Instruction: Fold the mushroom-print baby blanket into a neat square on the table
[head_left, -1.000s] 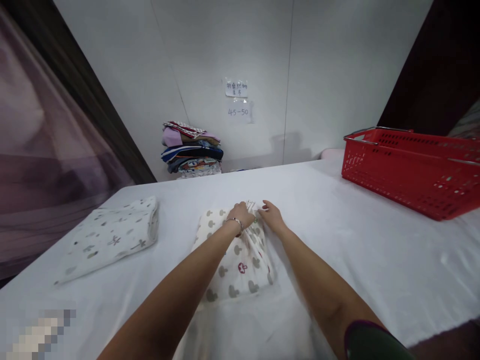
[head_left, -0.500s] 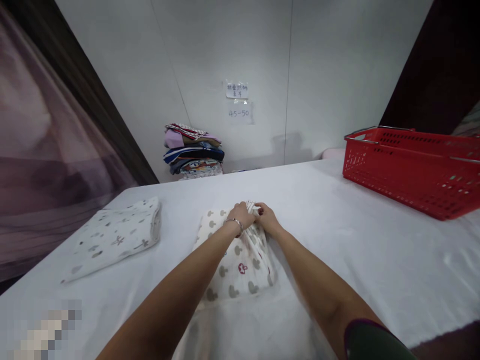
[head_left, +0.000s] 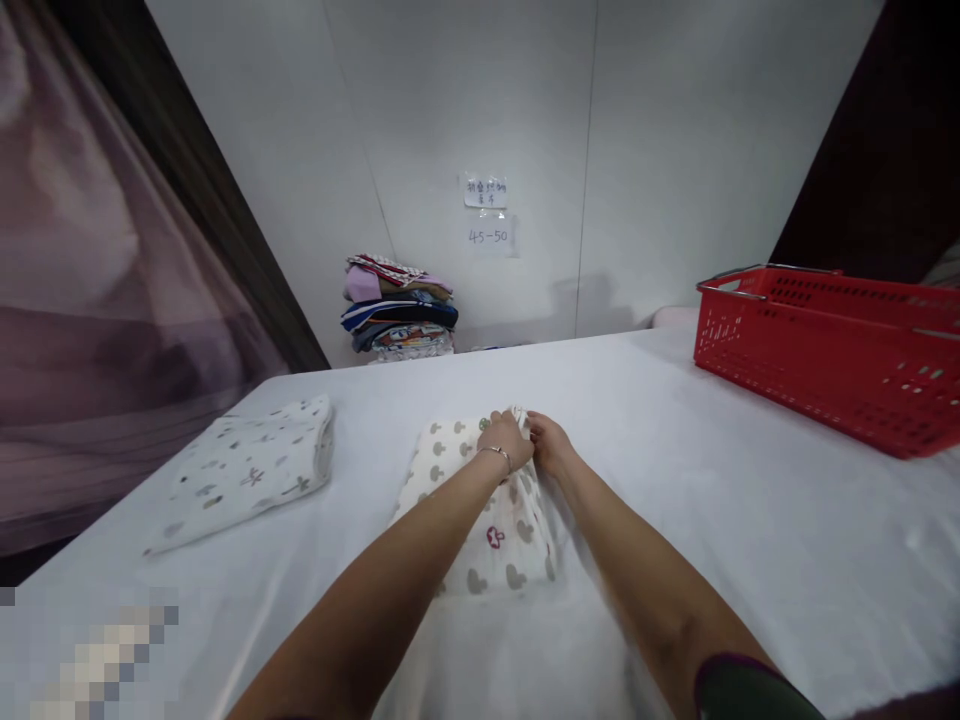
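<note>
A folded white cloth with grey mushroom-like prints and one dark red print (head_left: 469,548) lies on the table in front of me. My left hand (head_left: 507,440), a thin bracelet on its wrist, is closed on the cloth's far right part. Close beside it, my right hand (head_left: 550,443) pinches the far right corner, where some fabric bunches up between the two hands. My fingertips are partly hidden by the fabric and by each other. Both forearms reach over the near part of the cloth.
A second folded white cloth with leaf-like prints (head_left: 255,470) rests at the left of the white-covered table (head_left: 645,400). At the right stands a red plastic basket (head_left: 817,360). A stack of folded fabrics (head_left: 401,310) sits beyond the far edge, before the wall. A curtain (head_left: 97,300) hangs at left.
The gathered folds on the cloth's right side have become smaller and its surface lies flatter. Both hands stay at the far right corner. The whole view has shifted slightly.
</note>
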